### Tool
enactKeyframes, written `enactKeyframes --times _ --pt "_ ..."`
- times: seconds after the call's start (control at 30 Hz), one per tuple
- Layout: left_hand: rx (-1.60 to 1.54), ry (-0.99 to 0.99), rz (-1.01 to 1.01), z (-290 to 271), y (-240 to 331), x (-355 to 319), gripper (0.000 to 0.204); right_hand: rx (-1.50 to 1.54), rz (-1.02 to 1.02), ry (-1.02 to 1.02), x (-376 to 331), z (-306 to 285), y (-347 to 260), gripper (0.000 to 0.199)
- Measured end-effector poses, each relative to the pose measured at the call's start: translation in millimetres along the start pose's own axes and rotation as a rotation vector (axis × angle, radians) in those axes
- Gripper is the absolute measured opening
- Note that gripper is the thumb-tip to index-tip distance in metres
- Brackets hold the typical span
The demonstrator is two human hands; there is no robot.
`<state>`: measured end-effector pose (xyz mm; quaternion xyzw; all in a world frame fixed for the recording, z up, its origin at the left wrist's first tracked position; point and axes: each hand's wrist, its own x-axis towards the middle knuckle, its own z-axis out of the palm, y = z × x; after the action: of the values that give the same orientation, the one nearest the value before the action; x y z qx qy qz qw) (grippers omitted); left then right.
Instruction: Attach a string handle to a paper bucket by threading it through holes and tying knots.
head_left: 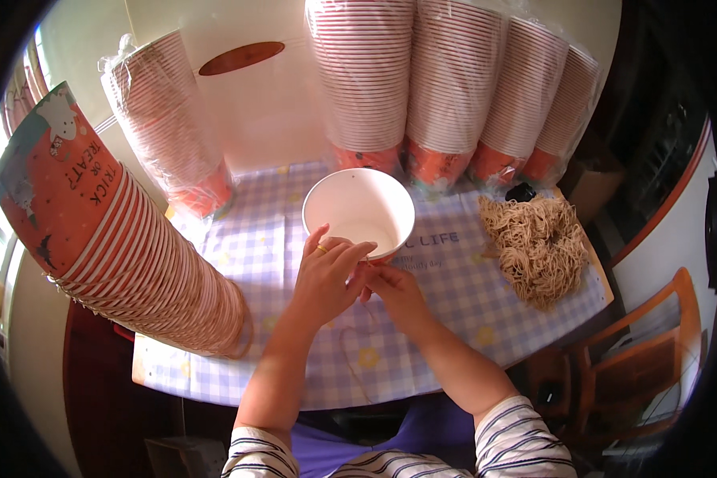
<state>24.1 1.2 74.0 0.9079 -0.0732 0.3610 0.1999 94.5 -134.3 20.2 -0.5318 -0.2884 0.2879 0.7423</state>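
A paper bucket (358, 199), white inside and orange outside, stands upright in front of me with its mouth facing up. My left hand (327, 275), with a ring on one finger, bends its fingers over the near rim and grips the wall there. Close beside it, my right hand (394, 295) pinches a thin cord against the bucket's near side. The cord's loose length (349, 358) trails down over the tablecloth toward me. Fingertips hide where the cord meets the bucket.
A leaning stack of orange buckets with cord handles (151, 263) lies at the left. Plastic-wrapped bucket stacks (366, 88) line the back, with another wrapped stack (167, 119) at the back left. A tangled heap of beige cords (538, 247) rests on the right of the checked tablecloth (446, 342). A wooden chair (637, 358) stands beyond.
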Motion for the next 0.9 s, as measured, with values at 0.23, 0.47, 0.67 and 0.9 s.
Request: enactKeyframes --times 0.23,0.47,0.67,0.9 --pt "-0.021 0.042 0.021 -0.1 0.4 -0.2 0.032 0.047 -0.003 0.023 2.9 -1.8 6.2 0.019" --pt "0.005 0.078 0.05 2.6 -2.5 -1.8 0.031 0.049 0.047 0.043 3.1 0.4 4.9 0.017" --pt "-0.007 0.087 0.058 2.8 -4.5 -0.6 0.029 0.001 0.127 0.099 1.9 1.9 1.6 0.017" --pt "-0.009 0.094 0.066 3.4 -6.7 -0.4 0.03 -0.04 0.115 0.112 3.4 1.1 4.4 0.018"
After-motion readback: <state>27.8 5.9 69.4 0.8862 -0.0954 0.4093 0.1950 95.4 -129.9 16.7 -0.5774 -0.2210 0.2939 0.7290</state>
